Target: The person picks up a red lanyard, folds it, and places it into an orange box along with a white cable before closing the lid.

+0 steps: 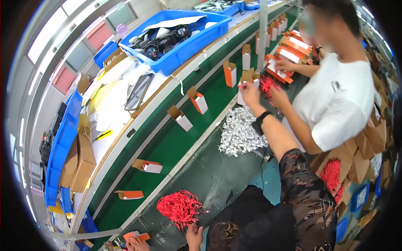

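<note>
My right hand [251, 94], with a black band on its wrist, reaches to the mouth of a small open carton [241, 99] at the belt's near edge. Its fingers are drawn together there; what they pinch is hidden. Below the wrist a heap of white coiled cables [240, 133] lies on the dark worktop [209, 152]. Of my left hand nothing can be made out. The two hands at the lower left seem to be another person's: one [194, 237] is beside a pile of red straps [180, 208], the other [136, 242] at an orange carton [143, 236].
A green belt [161, 144] carries several open orange-and-white cartons [198, 100]. Beyond it, a shelf holds a blue bin [167, 66] of dark round parts and a phone-like device [139, 92]. At the right a co-worker in white [343, 98] grips red straps [268, 85] near stacked orange cartons [289, 55].
</note>
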Demonstrator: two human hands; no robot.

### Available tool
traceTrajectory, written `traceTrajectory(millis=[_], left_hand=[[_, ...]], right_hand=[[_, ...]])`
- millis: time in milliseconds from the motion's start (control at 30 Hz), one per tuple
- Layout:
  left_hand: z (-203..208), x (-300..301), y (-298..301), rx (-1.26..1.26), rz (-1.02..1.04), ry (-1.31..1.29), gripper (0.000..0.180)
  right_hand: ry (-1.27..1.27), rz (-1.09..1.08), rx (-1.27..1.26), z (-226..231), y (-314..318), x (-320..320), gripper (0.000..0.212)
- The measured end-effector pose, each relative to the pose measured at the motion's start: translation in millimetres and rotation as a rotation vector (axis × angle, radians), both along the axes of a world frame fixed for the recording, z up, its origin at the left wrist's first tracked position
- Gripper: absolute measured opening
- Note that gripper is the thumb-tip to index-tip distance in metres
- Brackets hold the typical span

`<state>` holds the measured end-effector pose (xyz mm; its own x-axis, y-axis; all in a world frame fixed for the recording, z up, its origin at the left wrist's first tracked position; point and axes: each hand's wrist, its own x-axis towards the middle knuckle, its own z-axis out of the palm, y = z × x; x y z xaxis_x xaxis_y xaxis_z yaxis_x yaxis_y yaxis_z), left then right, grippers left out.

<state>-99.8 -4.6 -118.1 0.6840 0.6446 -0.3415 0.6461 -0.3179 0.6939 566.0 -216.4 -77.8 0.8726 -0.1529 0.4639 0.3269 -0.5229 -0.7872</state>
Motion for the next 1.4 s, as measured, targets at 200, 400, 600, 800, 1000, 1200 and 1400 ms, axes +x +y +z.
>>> traceTrajectory(millis=[200,400,600,800,1000,1200,1400], left_hand=[[-20.7,-33.3,-41.6,0.001,0.157,0.01,0.046],[-14.8,-43.4,-71.0,0.133,0.065,-0.02,0.039],[10.7,-4.5,-73.5,0.1,0.151,0.092,0.037],[11.1,22.4,-46.1,-0.036,0.054,0.098,0.045],[35.7,51.6,-28.1,0.098,0.009,0.02,0.047],[111.3,146.9,-9.7,0.32,-0.105,-0.269,0.053],[122.0,183.7,12.6,-0.29,-0.186,-0.426,0.09]], right_hand=[[0.093,-0.26,-0.489,4.1,-29.4,102.8,0.014],[-0.022,-0.21,-0.717,-40.3,-19.3,119.1,0.016],[0.225,-0.169,-0.888,-33.7,-9.8,122.5,0.018],[0.165,0.118,-1.272,-51.6,-24.5,104.3,0.02],[-0.093,0.155,-1.196,-35.8,14.0,33.3,0.018],[-0.2,0.748,-0.863,89.3,63.0,-126.5,0.036],[-0.034,1.517,-0.482,142.0,95.8,-270.4,0.059]])
